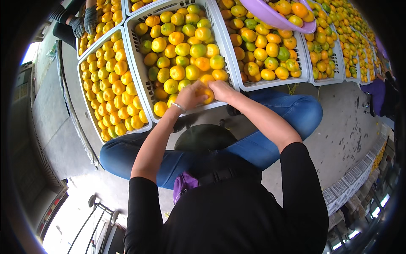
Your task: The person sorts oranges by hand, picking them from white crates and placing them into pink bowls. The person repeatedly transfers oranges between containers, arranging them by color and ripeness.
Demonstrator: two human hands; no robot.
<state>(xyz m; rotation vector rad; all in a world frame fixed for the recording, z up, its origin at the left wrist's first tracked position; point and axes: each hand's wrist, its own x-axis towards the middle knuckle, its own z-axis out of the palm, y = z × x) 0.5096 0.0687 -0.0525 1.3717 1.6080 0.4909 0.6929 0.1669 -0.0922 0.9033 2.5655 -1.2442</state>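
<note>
Both of my hands are over the near side of a white plastic crate (pixel 236 81) filled with orange, yellow and green mandarins (pixel 182 49). My left hand (pixel 189 96), with a bangle at the wrist, has its fingers around an orange mandarin (pixel 207 96). Close beside it on the right is my right hand (pixel 221 91), its fingertips against a blurred mandarin (pixel 206 79); whether it grips that fruit is unclear. To the left, another white crate (pixel 83 104) holds mandarins in neat rows. A third crate (pixel 272 85) of mixed-colour mandarins stands to the right.
A purple plastic basin (pixel 269 16) with mandarins rests on the right crate. More filled crates (pixel 326 82) run off to the right. A co-worker's gloved hands (pixel 83 24) are at the upper left crate. A hand truck (pixel 103 208) stands at the lower left.
</note>
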